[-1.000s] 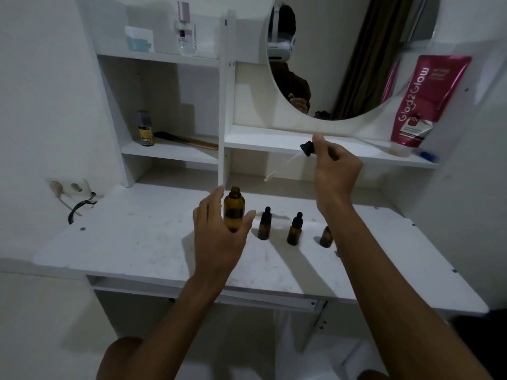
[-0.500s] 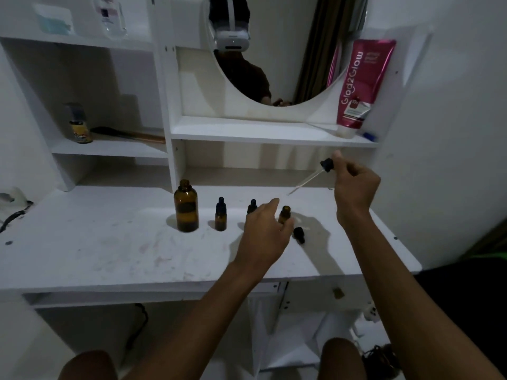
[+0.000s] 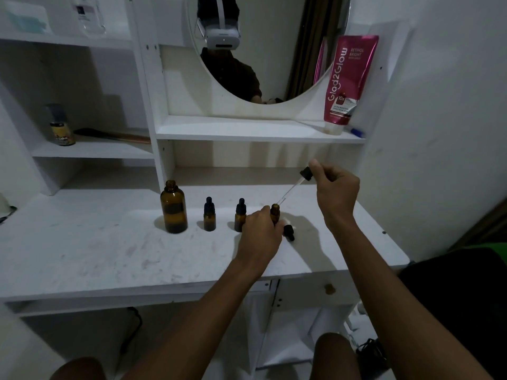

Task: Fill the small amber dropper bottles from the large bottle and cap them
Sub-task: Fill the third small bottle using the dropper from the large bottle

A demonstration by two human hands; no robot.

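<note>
While the left hand (image 3: 260,229) wraps the open bottle (image 3: 275,212) on the desk (image 3: 109,256), the right hand (image 3: 336,193) pinches the dropper (image 3: 293,187), which slants down-left from the grip, tip just above that bottle's mouth.

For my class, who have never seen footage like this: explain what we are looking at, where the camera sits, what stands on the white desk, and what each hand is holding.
No machine here: a person works with bare hands, filmed by a camera worn on the head, looking down; the mirror reflects the headset. On the white desk stand an open large amber bottle, two capped small dropper bottles and one open small bottle. A loose black dropper cap lies beside it. The left hand steadies the open small bottle. The right hand holds a dropper, its glass tip aimed at that bottle's mouth.
</note>
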